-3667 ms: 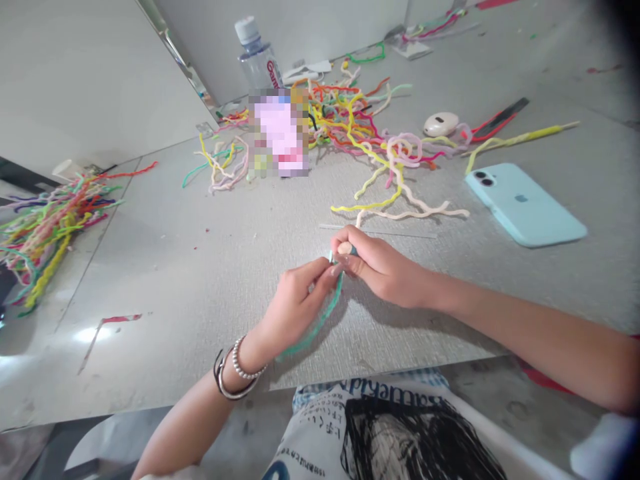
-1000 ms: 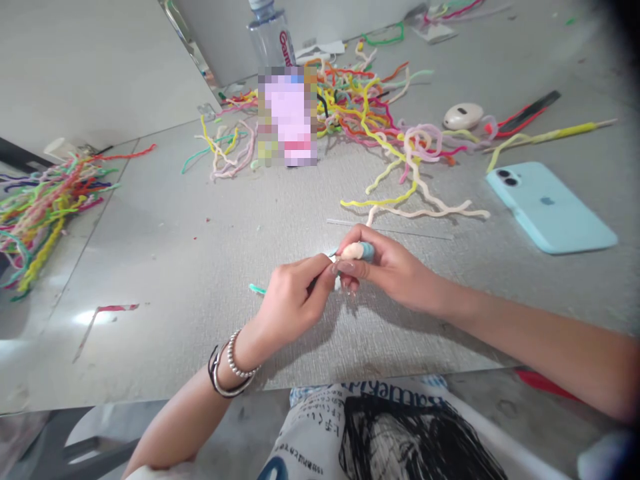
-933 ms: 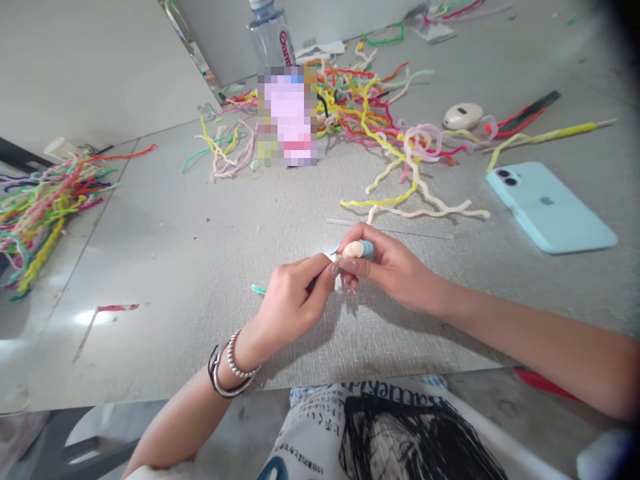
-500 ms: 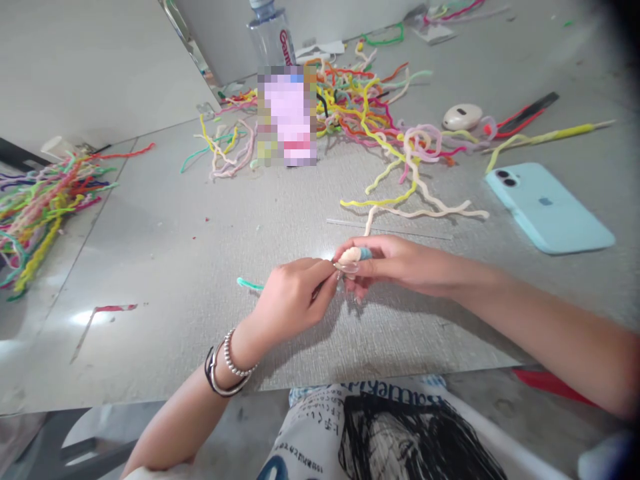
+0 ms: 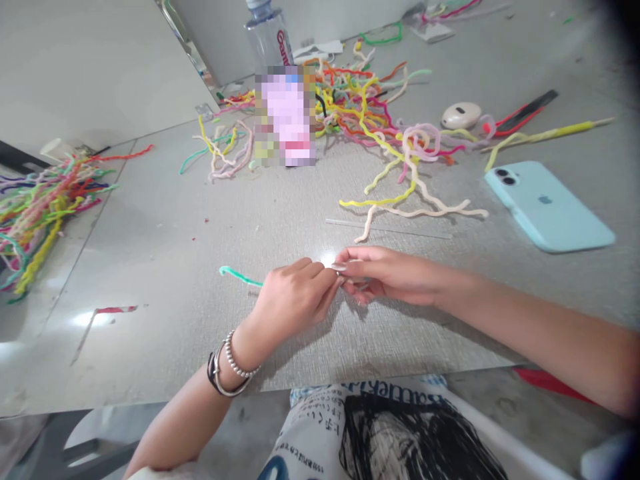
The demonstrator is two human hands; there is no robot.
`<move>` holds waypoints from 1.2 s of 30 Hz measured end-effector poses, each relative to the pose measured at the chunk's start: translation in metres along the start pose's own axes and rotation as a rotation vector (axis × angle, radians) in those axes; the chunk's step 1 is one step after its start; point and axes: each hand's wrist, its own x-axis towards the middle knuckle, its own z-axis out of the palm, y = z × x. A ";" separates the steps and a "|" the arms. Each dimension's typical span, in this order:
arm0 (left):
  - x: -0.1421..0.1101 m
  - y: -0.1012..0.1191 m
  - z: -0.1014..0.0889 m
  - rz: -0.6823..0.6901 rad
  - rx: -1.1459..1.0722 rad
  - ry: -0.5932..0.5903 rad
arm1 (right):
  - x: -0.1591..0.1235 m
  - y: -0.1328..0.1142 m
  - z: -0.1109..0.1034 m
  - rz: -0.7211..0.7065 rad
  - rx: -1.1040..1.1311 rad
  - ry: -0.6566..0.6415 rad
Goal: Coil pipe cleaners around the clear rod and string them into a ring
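Observation:
Over the middle of the table, my left hand (image 5: 295,290) and my right hand (image 5: 387,273) meet with fingertips pinched together. A teal green pipe cleaner (image 5: 240,275) sticks out to the left from behind my left hand, its far end bent into a small hook. My right thumb and fingers are closed round a small piece that is now almost wholly hidden; half a second ago it showed as cream with a blue end. Just beyond my right hand lies a cream pipe cleaner (image 5: 425,212), with a thin clear stick (image 5: 390,229) across the table under it.
A heap of coloured pipe cleaners (image 5: 350,100) lies at the back, another bundle (image 5: 47,213) at the left. Behind the heap stands a plastic bottle (image 5: 270,37). To the right are a light blue phone (image 5: 550,207), a white oval case (image 5: 461,115) and black-red tweezers (image 5: 525,113).
My right hand has turned over, hiding the cream and blue piece. More of the teal pipe cleaner shows, reaching further left. My left hand has shifted only slightly.

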 end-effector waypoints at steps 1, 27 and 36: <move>0.000 0.000 0.000 -0.013 -0.018 0.005 | 0.000 0.000 0.002 -0.022 0.019 0.028; 0.007 -0.002 0.001 -0.202 -0.432 0.080 | -0.005 -0.012 -0.003 -0.074 0.086 -0.004; 0.006 -0.003 0.001 -0.168 -0.396 0.067 | -0.010 -0.011 0.000 -0.106 0.039 -0.028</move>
